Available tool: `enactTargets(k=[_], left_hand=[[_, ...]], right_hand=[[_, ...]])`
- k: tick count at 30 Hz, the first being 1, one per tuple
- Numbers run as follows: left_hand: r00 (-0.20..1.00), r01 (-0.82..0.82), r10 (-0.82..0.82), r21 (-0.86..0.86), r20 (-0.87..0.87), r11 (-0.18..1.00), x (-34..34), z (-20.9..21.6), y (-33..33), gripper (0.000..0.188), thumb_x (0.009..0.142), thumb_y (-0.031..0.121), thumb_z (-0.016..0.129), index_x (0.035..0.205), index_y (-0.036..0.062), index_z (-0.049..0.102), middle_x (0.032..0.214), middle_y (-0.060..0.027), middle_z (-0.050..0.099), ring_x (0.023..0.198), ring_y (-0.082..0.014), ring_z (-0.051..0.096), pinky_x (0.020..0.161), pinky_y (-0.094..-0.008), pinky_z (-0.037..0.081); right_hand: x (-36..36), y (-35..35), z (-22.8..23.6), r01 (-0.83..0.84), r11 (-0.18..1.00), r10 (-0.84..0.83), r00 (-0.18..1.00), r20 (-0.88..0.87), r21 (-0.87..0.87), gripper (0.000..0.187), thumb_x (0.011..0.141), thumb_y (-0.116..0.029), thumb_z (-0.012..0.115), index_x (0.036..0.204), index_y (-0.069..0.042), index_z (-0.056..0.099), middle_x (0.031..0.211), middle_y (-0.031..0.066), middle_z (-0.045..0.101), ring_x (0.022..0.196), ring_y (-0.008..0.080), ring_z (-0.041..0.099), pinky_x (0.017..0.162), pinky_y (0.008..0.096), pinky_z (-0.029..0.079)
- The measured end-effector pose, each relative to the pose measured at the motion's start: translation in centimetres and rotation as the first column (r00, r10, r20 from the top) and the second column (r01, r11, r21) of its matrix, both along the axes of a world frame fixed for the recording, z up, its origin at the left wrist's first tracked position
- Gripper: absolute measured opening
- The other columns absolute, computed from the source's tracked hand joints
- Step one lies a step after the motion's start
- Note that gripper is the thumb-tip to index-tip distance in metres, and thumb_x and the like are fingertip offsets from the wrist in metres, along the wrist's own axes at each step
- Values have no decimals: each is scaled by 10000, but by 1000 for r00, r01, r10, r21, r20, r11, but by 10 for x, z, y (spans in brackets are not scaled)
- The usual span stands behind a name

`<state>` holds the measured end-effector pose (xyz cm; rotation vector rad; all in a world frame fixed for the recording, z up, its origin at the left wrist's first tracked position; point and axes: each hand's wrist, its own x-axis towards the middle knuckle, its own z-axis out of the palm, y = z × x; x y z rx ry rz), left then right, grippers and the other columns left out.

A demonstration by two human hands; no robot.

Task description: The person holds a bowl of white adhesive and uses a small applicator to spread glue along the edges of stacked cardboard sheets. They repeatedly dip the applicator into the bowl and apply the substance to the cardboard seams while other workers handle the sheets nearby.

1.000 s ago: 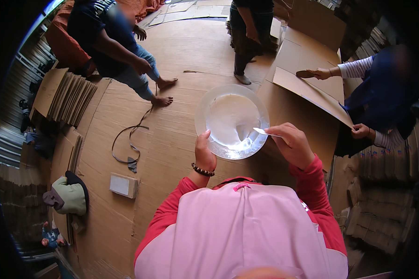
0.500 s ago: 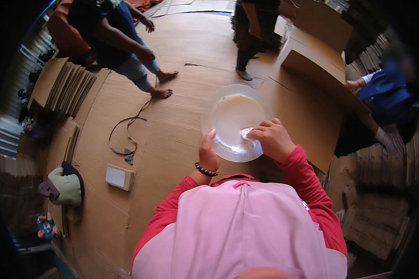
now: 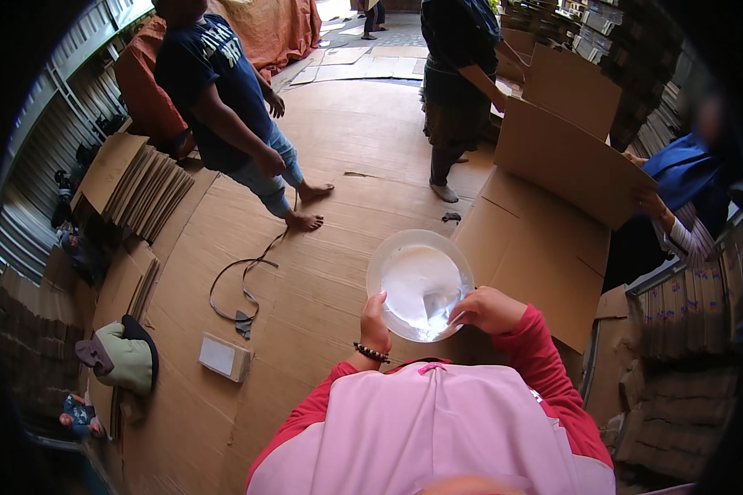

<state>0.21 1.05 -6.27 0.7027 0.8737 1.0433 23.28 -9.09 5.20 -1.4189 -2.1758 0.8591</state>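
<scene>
A round, translucent whitish bowl [image 3: 375, 266] is in front of my body, with a pale, milky substance [image 3: 421, 276] inside. My left hand [image 3: 376, 328] is closed on its left rim, the thumb lying along the edge. A beaded bracelet [image 3: 371, 353] circles that wrist. At the lower right of the bowl, my right hand [image 3: 489, 311] has its fingers pinched together at the inner rim. Whatever it holds is hidden by glare and the fingers. A bright, shiny patch shows in the milky substance beside those fingertips.
An opened cardboard box [image 3: 545, 247] lies right of the bowl, a co-worker's hands [image 3: 648, 198] at its raised flap. Two people stand ahead. Stacked cardboard [image 3: 136, 181], a dark strap [image 3: 215, 309], a small box [image 3: 223, 358] and a cap [image 3: 128, 351] lie left.
My view has tilted upward, so the bowl sits lower in the picture. My right hand has shifted from inside the bowl to its lower right rim. My left hand keeps its hold.
</scene>
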Motion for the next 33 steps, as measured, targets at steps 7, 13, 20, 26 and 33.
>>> enactTargets(k=[7, 13, 20, 26, 33], left_hand=[[975, -114, 122, -49, 186, 992, -18, 9, 3, 266, 880, 225, 486, 968, -9, 578, 956, -94, 597, 903, -196, 569, 808, -318, 455], [987, -83, 113, -250, 111, 965, -15, 19, -10, 382, 887, 260, 456, 1147, -14, 507, 1092, -132, 587, 1025, -247, 576, 890, -374, 457], [994, -88, 100, -234, 39, 968, -13, 29, -12, 452, 886, 269, 441, 1203, -52, 480, 1211, -157, 545, 1145, -277, 504, 998, -399, 365], [992, -102, 114, -198, 51, 975, -14, 30, -16, 422, 890, 266, 446, 1193, -25, 480, 1177, -126, 545, 1112, -247, 512, 961, -379, 389], [984, -168, 178, -208, 27, 964, -12, 26, -18, 473, 884, 287, 446, 1211, -53, 475, 1228, -153, 538, 1159, -269, 492, 1016, -384, 339]], right_hand=[[55, -67, -70, 580, 755, -617, 472, -630, -305, 194, 848, 9, 586, 1035, -17, 627, 943, 49, 662, 890, 118, 614, 810, 265, 479], [87, -88, -135, 905, 412, -856, 345, -386, -103, 297, 790, 3, 551, 1082, -16, 603, 1022, 119, 654, 980, 204, 620, 880, 315, 462], [84, -51, -167, 867, 441, -853, 485, -192, 231, 242, 829, -49, 593, 1055, -111, 653, 978, 91, 657, 870, 266, 617, 795, 333, 486], [83, -18, -182, 733, 533, -826, 559, 73, 423, 277, 769, -48, 607, 1017, -155, 668, 972, 29, 645, 876, 246, 571, 795, 373, 464], [87, -35, -195, 641, 630, -771, 585, 252, 438, 348, 709, -38, 632, 1030, -169, 660, 978, 10, 624, 911, 237, 566, 784, 389, 459]])
